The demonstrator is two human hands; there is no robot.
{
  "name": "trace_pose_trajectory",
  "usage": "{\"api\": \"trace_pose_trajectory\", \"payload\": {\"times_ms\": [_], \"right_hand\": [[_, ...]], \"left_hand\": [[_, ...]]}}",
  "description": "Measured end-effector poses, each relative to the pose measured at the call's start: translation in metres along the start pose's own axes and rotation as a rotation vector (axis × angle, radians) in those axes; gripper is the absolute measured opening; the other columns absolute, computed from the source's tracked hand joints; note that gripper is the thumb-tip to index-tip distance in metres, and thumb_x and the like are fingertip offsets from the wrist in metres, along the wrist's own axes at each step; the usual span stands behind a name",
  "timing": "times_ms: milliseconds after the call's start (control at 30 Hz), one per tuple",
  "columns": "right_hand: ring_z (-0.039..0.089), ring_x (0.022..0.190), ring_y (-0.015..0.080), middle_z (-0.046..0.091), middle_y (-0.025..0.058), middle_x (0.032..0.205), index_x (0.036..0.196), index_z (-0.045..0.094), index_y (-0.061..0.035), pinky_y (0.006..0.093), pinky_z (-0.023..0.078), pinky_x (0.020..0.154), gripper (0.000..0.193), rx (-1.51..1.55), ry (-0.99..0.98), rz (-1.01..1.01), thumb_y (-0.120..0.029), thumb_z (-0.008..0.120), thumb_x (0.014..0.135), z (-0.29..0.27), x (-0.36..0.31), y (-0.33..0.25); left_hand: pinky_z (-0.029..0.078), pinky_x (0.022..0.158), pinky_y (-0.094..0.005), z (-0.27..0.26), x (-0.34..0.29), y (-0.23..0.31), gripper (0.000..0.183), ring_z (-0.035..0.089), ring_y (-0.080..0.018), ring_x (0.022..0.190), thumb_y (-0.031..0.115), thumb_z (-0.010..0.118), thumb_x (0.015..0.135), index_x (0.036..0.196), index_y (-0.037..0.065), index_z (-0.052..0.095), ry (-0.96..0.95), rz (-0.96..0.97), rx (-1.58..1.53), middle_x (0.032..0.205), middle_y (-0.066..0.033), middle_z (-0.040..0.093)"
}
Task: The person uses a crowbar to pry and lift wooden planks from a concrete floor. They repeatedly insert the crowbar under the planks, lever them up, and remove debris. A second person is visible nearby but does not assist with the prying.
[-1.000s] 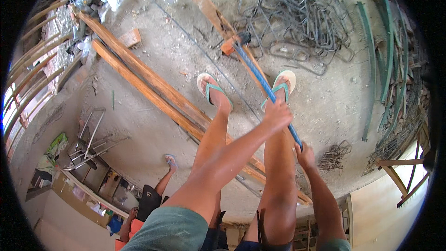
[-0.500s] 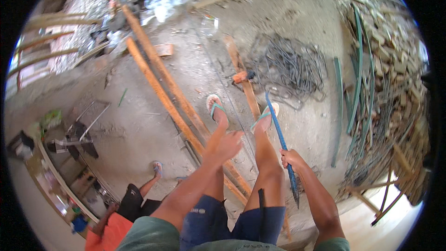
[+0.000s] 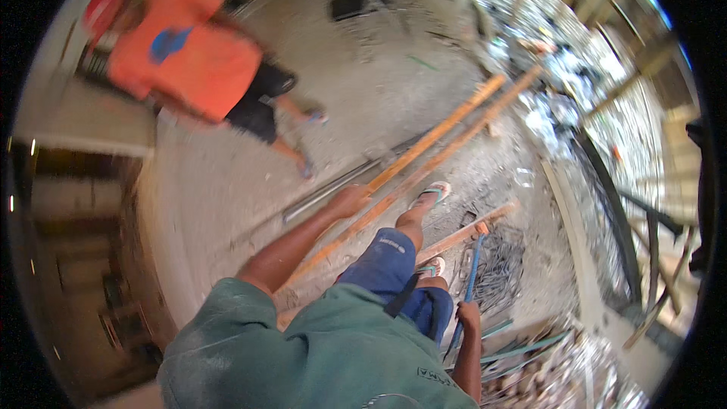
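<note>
My right hand [image 3: 469, 313] is closed around a blue crowbar [image 3: 473, 273] beside my right leg. The bar's hooked end points away from me, near a timber board [image 3: 462, 241] on the ground. My left arm reaches out to the left, and my left hand [image 3: 348, 201] appears over or beside two long orange-brown timber beams [image 3: 424, 144]. Motion blurs its fingers, so I cannot tell whether it touches the wood. One sandalled foot stands between the beams and the board.
A person in an orange shirt [image 3: 185, 53] and red helmet stands at the upper left. A metal tube [image 3: 329, 191] lies along the beams. Tangled wire [image 3: 500, 269] sits by the crowbar. Heaped scrap wood [image 3: 545, 371] is at the lower right, plastic rubbish [image 3: 553, 110] at the upper right.
The whole view has swung to the left, bringing the other person fully into sight. My left hand has gone from in front of my legs out to the left. The crowbar stays in my right hand.
</note>
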State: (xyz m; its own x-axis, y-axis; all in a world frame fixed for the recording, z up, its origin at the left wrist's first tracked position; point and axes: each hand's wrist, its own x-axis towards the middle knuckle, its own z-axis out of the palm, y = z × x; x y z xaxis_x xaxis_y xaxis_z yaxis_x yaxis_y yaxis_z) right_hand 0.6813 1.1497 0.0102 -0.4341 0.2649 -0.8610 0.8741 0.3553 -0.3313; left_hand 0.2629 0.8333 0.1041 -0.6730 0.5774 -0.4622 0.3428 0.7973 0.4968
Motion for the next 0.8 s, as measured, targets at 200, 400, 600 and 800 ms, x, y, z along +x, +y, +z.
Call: {"api": "trace_pose_trajectory", "payload": {"times_ms": [200,400,600,800], "right_hand": [[0.046,0.042,0.0192,0.045,0.0022,0.056,0.071,0.051,-0.0068,0.0315,0.04,0.04,0.016,0.928,-0.365,0.148,-0.014,0.051,0.085,-0.054,0.01,-0.088],[0.048,0.055,0.0094,0.047,0.0,0.064,0.078,0.049,-0.006,0.0254,0.046,0.052,0.024,1.646,-0.827,0.346,-0.021,0.053,0.095,-0.026,-0.029,-0.239],[0.056,0.076,0.0177,0.059,0.0092,0.086,0.115,0.053,0.0033,0.0326,0.051,0.068,0.028,1.286,-1.173,-0.147,-0.017,0.052,0.095,0.055,-0.087,-0.378],[0.067,0.075,0.0221,0.066,0.0119,0.082,0.124,0.06,-0.0073,0.0357,0.053,0.069,0.052,0.235,-0.38,-0.616,-0.05,0.049,0.098,0.047,-0.035,-0.41]], "left_hand": [[0.043,0.098,-0.0405,0.028,-0.166,0.147,0.053,0.051,-0.0338,0.122,0.023,0.076,0.08,0.127,0.008,0.058,0.056,0.557,-0.465,0.13,-0.0164,0.055],[0.045,0.089,-0.044,0.009,-0.219,0.218,0.042,0.054,-0.0336,0.105,0.022,0.078,0.078,0.11,0.004,0.057,0.434,0.797,-0.625,0.118,-0.0148,0.057],[0.04,0.055,-0.0388,-0.042,-0.196,0.13,0.022,0.054,-0.0254,0.055,0.009,0.065,0.081,0.064,0.002,0.053,0.972,0.602,-0.786,0.056,-0.004,0.051],[0.03,0.046,-0.0307,-0.203,-0.202,-0.013,0.044,0.03,-0.012,0.045,0.022,0.042,0.097,0.055,0.009,0.033,1.105,0.404,-1.447,0.05,-0.0014,0.032]]}}
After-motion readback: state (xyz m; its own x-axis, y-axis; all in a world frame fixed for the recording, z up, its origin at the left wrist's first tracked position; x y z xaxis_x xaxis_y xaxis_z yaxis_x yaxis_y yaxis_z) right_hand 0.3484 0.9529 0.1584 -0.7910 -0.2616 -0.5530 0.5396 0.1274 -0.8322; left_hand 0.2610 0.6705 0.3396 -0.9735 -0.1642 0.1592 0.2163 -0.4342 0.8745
